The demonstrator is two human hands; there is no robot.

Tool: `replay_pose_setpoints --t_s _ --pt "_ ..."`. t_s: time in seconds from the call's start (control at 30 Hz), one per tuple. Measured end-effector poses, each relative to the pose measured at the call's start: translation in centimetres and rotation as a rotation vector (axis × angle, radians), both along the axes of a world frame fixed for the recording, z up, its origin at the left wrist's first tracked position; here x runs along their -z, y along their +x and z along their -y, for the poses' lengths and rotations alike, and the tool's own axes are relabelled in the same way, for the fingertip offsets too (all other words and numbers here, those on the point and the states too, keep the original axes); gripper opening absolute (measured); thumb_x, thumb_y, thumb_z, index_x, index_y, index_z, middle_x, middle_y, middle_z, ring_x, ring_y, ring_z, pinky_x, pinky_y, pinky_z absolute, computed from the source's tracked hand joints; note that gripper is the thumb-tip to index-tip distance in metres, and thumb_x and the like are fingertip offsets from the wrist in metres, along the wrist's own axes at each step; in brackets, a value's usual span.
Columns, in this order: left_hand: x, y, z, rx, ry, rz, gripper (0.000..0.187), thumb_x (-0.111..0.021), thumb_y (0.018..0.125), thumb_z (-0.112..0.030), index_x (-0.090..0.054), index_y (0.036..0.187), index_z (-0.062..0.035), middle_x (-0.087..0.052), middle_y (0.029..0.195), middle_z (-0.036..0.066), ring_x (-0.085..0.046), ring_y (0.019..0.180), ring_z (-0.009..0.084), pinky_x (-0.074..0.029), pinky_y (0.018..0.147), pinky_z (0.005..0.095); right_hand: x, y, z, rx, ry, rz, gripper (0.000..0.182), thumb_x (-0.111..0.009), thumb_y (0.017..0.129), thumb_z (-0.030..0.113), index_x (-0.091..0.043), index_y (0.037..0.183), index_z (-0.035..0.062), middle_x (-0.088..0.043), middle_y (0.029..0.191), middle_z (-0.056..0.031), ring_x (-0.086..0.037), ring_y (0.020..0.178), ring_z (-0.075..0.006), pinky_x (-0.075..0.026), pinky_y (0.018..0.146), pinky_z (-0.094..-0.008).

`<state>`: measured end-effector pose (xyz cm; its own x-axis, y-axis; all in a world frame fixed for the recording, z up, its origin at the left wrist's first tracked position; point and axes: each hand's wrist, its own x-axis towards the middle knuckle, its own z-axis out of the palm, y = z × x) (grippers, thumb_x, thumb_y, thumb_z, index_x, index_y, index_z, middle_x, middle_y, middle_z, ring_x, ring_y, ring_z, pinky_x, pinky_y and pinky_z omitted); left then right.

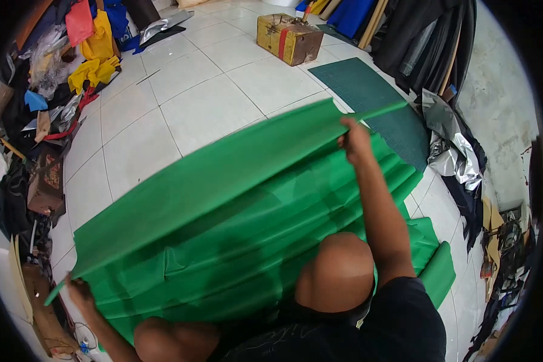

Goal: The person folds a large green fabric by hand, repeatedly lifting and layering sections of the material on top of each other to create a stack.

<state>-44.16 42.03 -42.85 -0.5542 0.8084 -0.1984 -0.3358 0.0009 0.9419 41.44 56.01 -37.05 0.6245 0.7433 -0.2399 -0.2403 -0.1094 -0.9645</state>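
Note:
A large, glossy green vinyl-like sheet (211, 181) spreads across the floor in front of my knees, with creases in its nearer layers. My left hand (80, 294) is closed on its edge at the lower left, where a narrow corner sticks out past the fingers. At the upper right, my right hand (356, 142) grips the same edge, and a thin strip of the sheet points away beyond it. Between both hands the far part is lifted and folded over the rest. My fingertips are partly hidden by the material.
White floor tiles (205, 108) lie beyond the sheet. A dark green cutting mat (368, 90) rests at the upper right, beside a yellow and brown box (288, 39). Dark rolls (428, 42) lean near the wall. Piled scraps (93, 48) line the left side; silver foil-like material (452, 145) lies right.

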Motion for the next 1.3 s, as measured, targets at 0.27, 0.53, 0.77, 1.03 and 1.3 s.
replay_pose_setpoints --t_s 0.27,0.53,0.77,1.03,1.3 --pt "-27.7 -8.0 -5.2 0.338 0.379 -0.231 0.038 -0.037 0.090 -0.023 -0.043 0.118 0.0025 -0.044 0.121 0.017 -0.039 0.115 0.0255 -0.025 0.102 0.0386 -24.8 -2.8 -6.8 -0.010 0.617 0.250 0.020 -0.050 0.083 0.022 -0.056 0.085 0.0031 -0.057 0.072 -0.0067 -0.051 0.060 -0.0152 -0.040 0.056 -0.0267" --pt "-6.0 4.9 -14.4 0.185 -0.247 -0.850 0.034 -0.042 0.087 -0.038 -0.052 0.086 -0.0058 -0.052 0.069 0.004 -0.049 0.060 0.0140 -0.040 0.055 0.0274 -4.5 -4.2 -15.8 -0.575 0.042 1.458 0.046 -0.045 0.083 0.045 -0.052 0.094 0.0002 -0.059 0.088 -0.0188 -0.057 0.084 -0.0285 -0.043 0.076 -0.0406" --pt "7.1 19.5 7.8 0.418 -0.940 -1.516 0.063 -0.043 0.082 -0.049 -0.037 0.128 -0.0063 -0.034 0.133 0.017 -0.029 0.124 0.0338 -0.024 0.101 0.0425 13.3 -1.6 8.9 -0.687 -0.417 1.482 0.049 -0.048 0.082 0.042 -0.044 0.117 0.0068 -0.043 0.123 -0.0166 -0.044 0.110 -0.0346 -0.035 0.091 -0.0420" --pt "11.8 12.9 14.7 -0.197 -1.092 -1.119 0.044 -0.049 0.080 -0.040 -0.041 0.108 -0.0061 -0.032 0.105 0.013 -0.029 0.095 0.0273 -0.027 0.078 0.0405 14.2 0.9 11.6 0.052 -0.696 1.050 0.053 -0.063 0.072 0.037 -0.042 0.102 -0.0009 -0.054 0.092 -0.0213 -0.055 0.084 -0.0332 -0.044 0.069 -0.0420" --pt "11.7 12.1 14.8 -0.325 -0.793 -0.157 0.026 -0.052 0.079 -0.029 -0.045 0.084 -0.0051 -0.036 0.065 0.007 -0.035 0.056 0.0205 -0.030 0.050 0.0350 12.9 2.3 10.2 -0.058 -0.710 0.346 0.037 -0.063 0.071 0.030 -0.051 0.082 -0.0031 -0.056 0.064 -0.0108 -0.053 0.045 -0.0168 -0.040 0.039 -0.0279"
